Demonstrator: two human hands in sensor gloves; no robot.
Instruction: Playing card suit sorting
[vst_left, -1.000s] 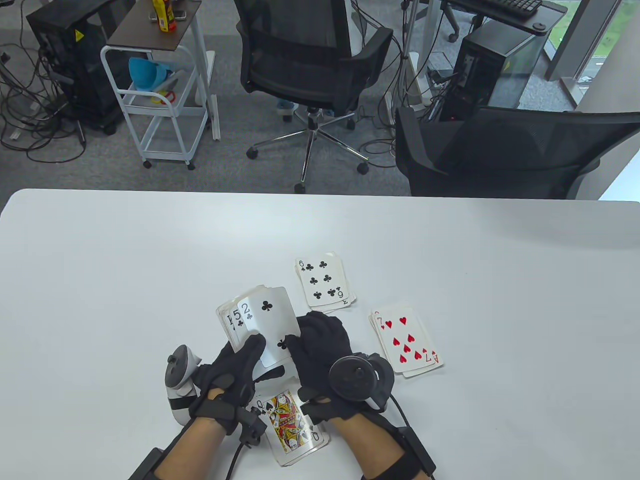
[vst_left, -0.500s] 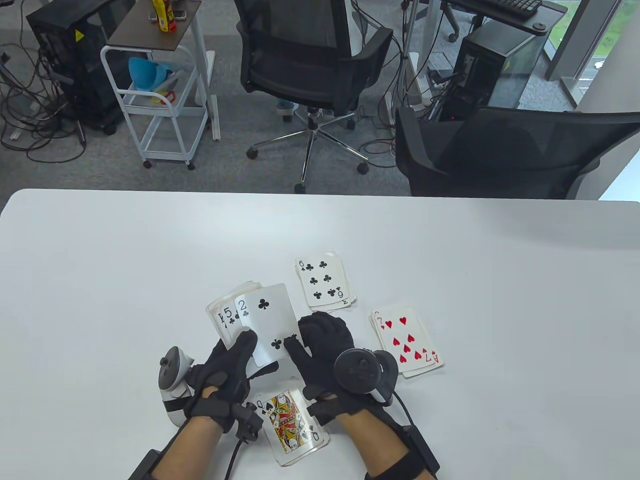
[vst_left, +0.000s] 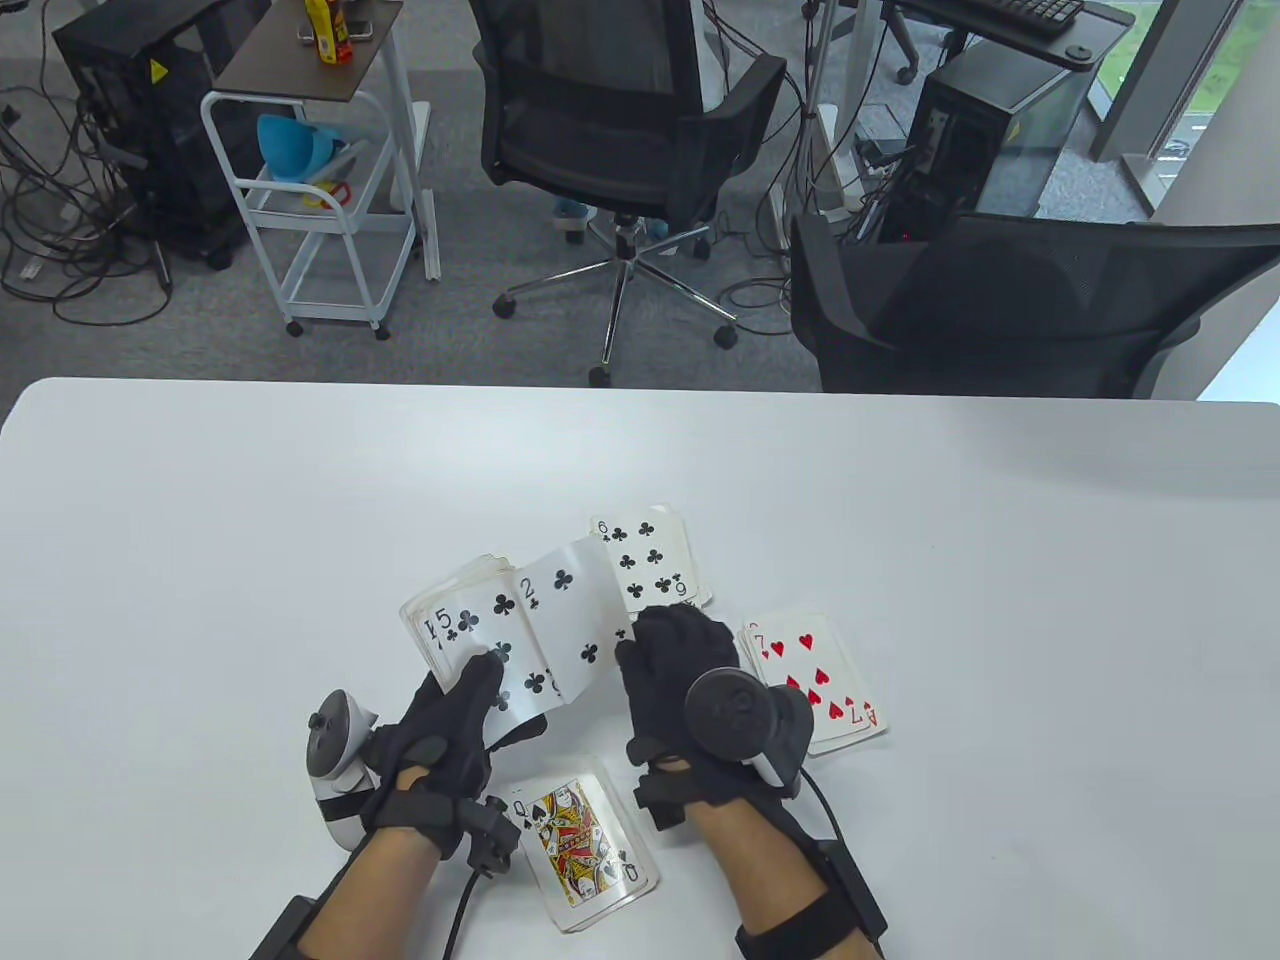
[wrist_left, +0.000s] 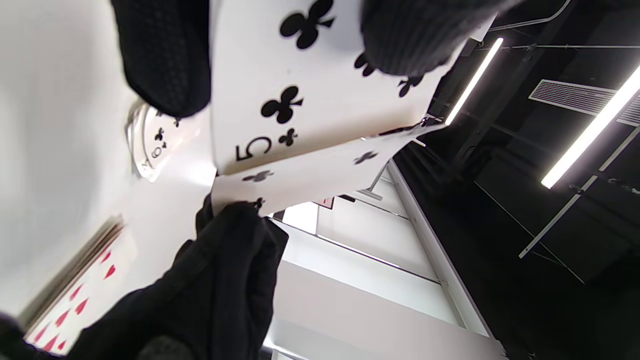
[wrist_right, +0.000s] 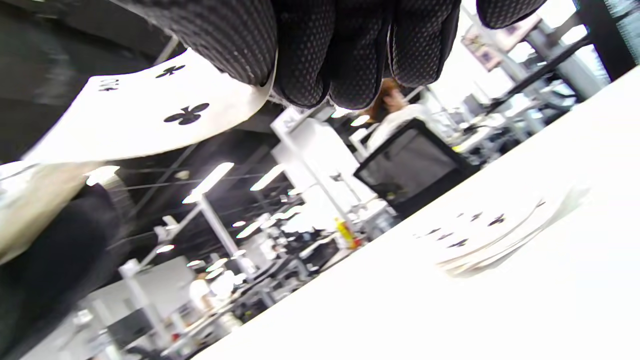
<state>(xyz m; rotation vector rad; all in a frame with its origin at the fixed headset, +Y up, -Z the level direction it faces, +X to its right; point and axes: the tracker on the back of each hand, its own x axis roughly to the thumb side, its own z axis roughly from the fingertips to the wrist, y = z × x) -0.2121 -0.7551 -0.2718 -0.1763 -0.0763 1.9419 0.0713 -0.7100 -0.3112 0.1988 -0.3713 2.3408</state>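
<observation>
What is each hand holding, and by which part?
Left hand grips the deck at its near end; right hand pinches the two of clubs by its near right corner.

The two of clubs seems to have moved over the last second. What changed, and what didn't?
The right hand has drawn the two of clubs rightward off the held deck, toward the clubs pile, uncovering the five of clubs. The left hand still grips the deck. The clubs pile, hearts pile and queen of spades have not moved.

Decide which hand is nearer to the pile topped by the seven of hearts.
Right. The right hand sits just left of the hearts pile, its tracker overlapping the pile's edge. The left hand is farther left, holding the deck.
</observation>
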